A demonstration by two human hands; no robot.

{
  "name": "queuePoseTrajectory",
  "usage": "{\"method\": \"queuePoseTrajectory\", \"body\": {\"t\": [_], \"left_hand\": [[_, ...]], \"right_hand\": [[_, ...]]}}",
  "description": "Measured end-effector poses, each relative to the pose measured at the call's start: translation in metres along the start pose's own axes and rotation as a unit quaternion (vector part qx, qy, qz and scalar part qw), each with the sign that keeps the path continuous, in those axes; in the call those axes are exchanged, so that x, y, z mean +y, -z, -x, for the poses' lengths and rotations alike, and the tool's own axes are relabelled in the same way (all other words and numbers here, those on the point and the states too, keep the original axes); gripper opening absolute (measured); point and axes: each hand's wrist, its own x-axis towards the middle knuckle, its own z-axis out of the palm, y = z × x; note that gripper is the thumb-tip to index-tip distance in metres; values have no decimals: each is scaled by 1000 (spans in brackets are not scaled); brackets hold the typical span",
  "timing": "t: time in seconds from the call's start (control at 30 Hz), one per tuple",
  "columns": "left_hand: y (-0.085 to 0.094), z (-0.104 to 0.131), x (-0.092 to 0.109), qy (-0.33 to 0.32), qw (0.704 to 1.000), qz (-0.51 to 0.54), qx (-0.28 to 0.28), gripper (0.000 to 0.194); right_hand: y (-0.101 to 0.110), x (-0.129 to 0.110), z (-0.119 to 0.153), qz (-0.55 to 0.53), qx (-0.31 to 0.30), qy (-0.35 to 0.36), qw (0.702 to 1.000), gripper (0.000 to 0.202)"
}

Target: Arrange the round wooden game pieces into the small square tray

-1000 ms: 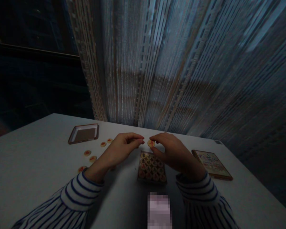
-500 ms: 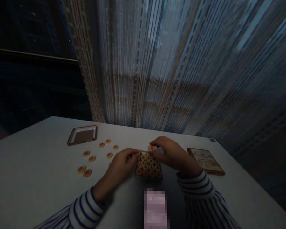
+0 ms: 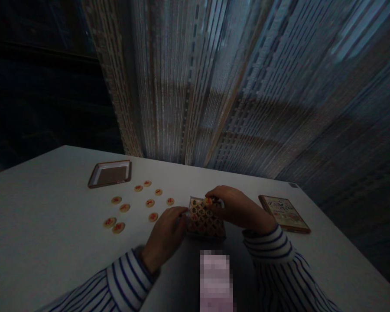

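A small open box (image 3: 205, 236) stands in front of me, filled with rows of round Chinese chess pieces (image 3: 198, 212), some marked dark and some red. Its left edge is held by the curled fingers of my left hand (image 3: 166, 232). Over the back right of the box, my right hand (image 3: 235, 208) pinches one piece with a red character (image 3: 208, 202) between thumb and fingers. The right fingers hide part of the box's right side. Several loose red-marked pieces (image 3: 150, 203) lie scattered on the white table to the left of the box.
A shallow brown-rimmed tray or lid (image 3: 110, 175) lies at the back left of the white table (image 3: 61, 190). To the right is a flat box with a printed picture (image 3: 284, 213). A string curtain (image 3: 195, 86) hangs behind the table's far edge.
My right hand has brought the pinched piece from just behind the box to over its back right part. My left hand has slid slightly down the box's left side. The view has shifted a little.
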Motion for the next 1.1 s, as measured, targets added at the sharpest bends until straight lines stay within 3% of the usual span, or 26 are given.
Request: {"method": "queuePoseTrajectory", "body": {"t": [0.7,1.1], "left_hand": [[-3,2,-2,16,999,9,-30,26],[-2,3,0,8,999,16,-45,24]], "right_hand": [[-22,5,-4,46,-128,6,991,22],[-34,7,-8,41,-152,13,988,21]]}}
